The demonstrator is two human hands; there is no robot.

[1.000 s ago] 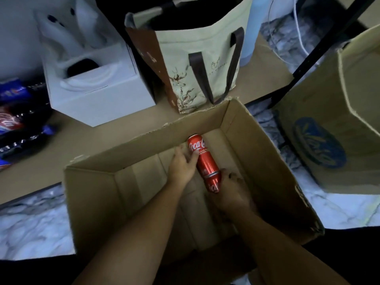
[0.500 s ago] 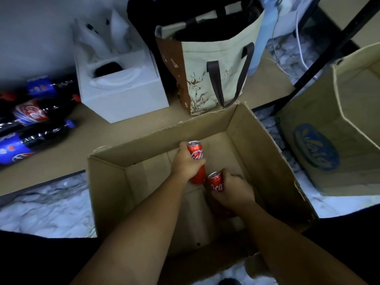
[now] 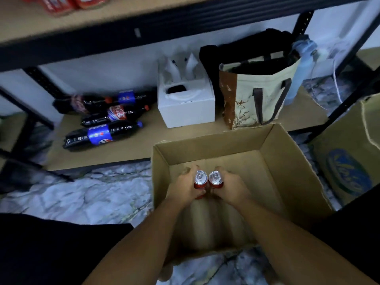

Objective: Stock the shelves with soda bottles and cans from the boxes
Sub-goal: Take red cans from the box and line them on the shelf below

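Both hands are down in an open brown cardboard box [image 3: 287,161] that stands on the grey marbled floor [image 3: 82,194]. The left hand [image 3: 186,187] has its fingers [image 3: 188,170] curled round a red aluminium soda can [image 3: 200,179]. The right hand [image 3: 230,187] holds a second red soda can [image 3: 215,178] the same way, its fingers [image 3: 223,169] wrapped round the far side. Both cans stand upright with their silver tops and pull tabs facing up, side by side and just about touching. The right-hand can sits at 3 o'clock of the other. Whether the cans rest on the box bottom or are lifted off it cannot be told.

At 10 o'clock from the box, on the low tan shelf board [image 3: 144,149], three dark soda bottles lie on their sides. Nearest is a blue-labelled Pepsi bottle [image 3: 100,135]. Behind it lies a red-labelled Coca-Cola bottle [image 3: 115,115], then another blue-labelled bottle [image 3: 125,97].

At 12 o'clock from the box a white carton [image 3: 185,108] sits on the same board. Beside that, at 3 o'clock, stands a cream tote bag with brown handles [image 3: 257,95], and a pale blue flask [image 3: 300,68] stands behind the bag.

A second cardboard box with a blue round logo [image 3: 349,175] stands at 3 o'clock of the open box. Blurred red packs [image 3: 61,3] lie on the upper shelf at 11 o'clock of the frame.
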